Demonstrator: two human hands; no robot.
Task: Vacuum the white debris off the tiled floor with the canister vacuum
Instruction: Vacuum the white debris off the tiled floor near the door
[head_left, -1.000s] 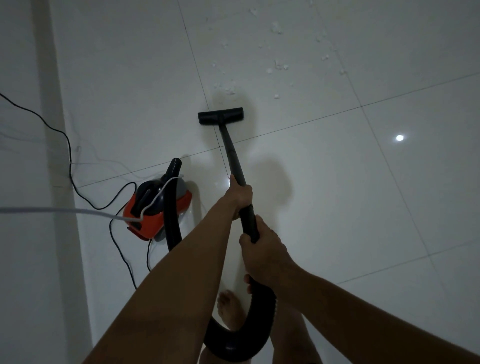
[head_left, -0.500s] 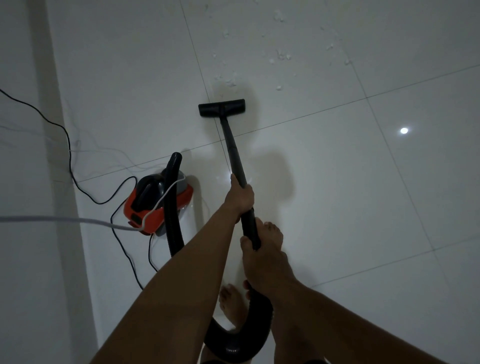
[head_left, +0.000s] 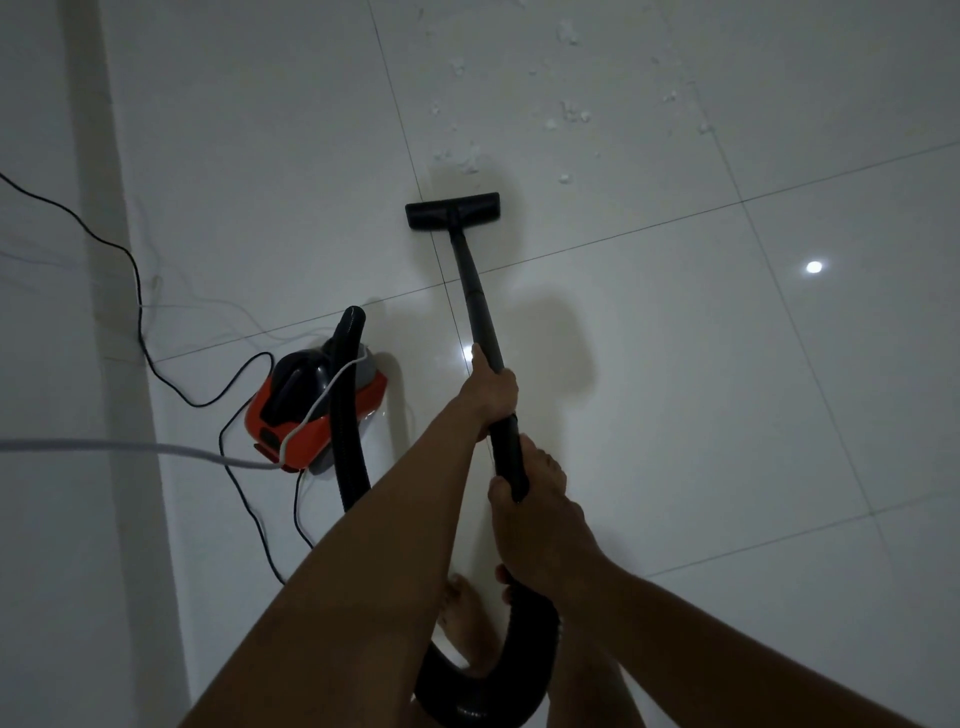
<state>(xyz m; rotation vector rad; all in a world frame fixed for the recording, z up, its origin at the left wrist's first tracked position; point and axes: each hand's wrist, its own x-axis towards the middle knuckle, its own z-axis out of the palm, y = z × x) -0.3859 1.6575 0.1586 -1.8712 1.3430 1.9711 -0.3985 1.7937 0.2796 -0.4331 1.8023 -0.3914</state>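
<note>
From the head camera, glossy pale square tiles make up the floor (head_left: 675, 415), crossed by thin dark grout lines and carrying one small round glint of light. Both hands clench the rigid black wand (head_left: 475, 291): the left hand (head_left: 491, 387) wraps the smooth tube higher up, and the right hand (head_left: 540, 525) closes around the thicker grip where the ribbed black hose (head_left: 348, 415) joins. The flat, rectangular floor head (head_left: 453, 209) lies on the tile, just short of the white debris (head_left: 470, 161), crumbly flecks scattered across the far tile. The rounded orange-and-black canister (head_left: 317, 410) sits on the floor to the left, with a thin black cord (head_left: 140, 312) snaking away from it and a white cable (head_left: 156, 448) draped over its shell.
</note>
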